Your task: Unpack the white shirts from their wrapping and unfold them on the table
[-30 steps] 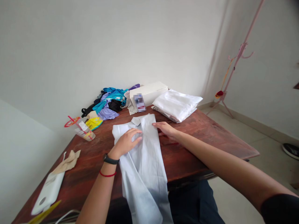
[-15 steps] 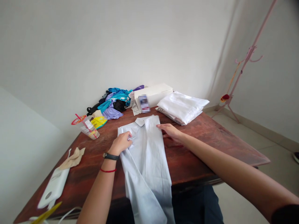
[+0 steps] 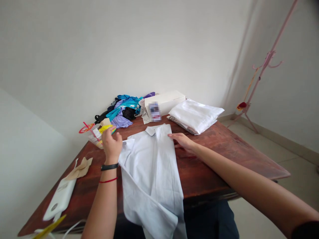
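A white collared shirt (image 3: 143, 166), partly folded, lies along the tabletop, its lower part hanging over the near edge. My left hand (image 3: 112, 142) is raised just left of the shirt, fingers apart and curved, holding nothing that I can see. Beside it, a sleeve part (image 3: 128, 146) lies turned at the shirt's left side. My right hand (image 3: 183, 141) rests at the shirt's right edge near the collar (image 3: 151, 130), fingers stretched out and fingertips touching the cloth.
The wooden table (image 3: 249, 156) bears a drink cup (image 3: 94, 136) behind my left hand, a white power strip (image 3: 61, 199) with brown paper (image 3: 81, 167), a clothes pile (image 3: 124, 109), a white box (image 3: 166, 101) and folded white cloth (image 3: 196, 114). A pink coat stand (image 3: 264, 69) is right.
My left hand has let go of the cloth and moved up and left, off the shirt. The shirt's left part has spread outward to the left. My right hand has stayed in place.
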`<state>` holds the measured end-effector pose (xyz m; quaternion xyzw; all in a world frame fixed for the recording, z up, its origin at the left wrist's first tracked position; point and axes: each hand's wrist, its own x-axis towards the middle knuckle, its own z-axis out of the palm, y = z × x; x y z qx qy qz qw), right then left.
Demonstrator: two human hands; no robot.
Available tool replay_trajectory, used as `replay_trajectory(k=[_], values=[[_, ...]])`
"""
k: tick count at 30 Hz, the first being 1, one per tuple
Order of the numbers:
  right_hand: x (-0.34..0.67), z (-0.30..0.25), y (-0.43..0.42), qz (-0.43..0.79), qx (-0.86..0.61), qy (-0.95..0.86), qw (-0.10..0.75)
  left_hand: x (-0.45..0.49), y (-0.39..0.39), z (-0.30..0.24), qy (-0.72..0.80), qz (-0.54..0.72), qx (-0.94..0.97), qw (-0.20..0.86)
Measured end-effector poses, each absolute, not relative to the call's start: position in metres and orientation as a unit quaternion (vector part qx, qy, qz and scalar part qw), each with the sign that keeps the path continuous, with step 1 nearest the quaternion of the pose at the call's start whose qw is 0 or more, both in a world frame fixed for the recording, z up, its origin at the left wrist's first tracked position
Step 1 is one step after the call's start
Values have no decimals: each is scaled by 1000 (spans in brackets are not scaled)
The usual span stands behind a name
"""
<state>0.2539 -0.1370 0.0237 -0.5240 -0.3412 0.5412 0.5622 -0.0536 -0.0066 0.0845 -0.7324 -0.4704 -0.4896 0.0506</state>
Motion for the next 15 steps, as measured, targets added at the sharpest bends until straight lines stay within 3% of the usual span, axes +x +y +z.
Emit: replay_trajectory(k=[2, 6, 12, 15], values=[[254, 23, -136, 540, -527, -342, 560, -28, -26, 81, -345, -484, -804, -19], [254, 22, -137, 539, -526, -353, 556, 15, -68, 69, -187, -288, -923, -171], [252, 28, -140, 534, -532, -340, 562, 21, -97, 62, -242, -113, -941, -209], [250, 31, -140, 540, -529, -341, 559, 0, -115, 66, -290, -19, -914, -283]])
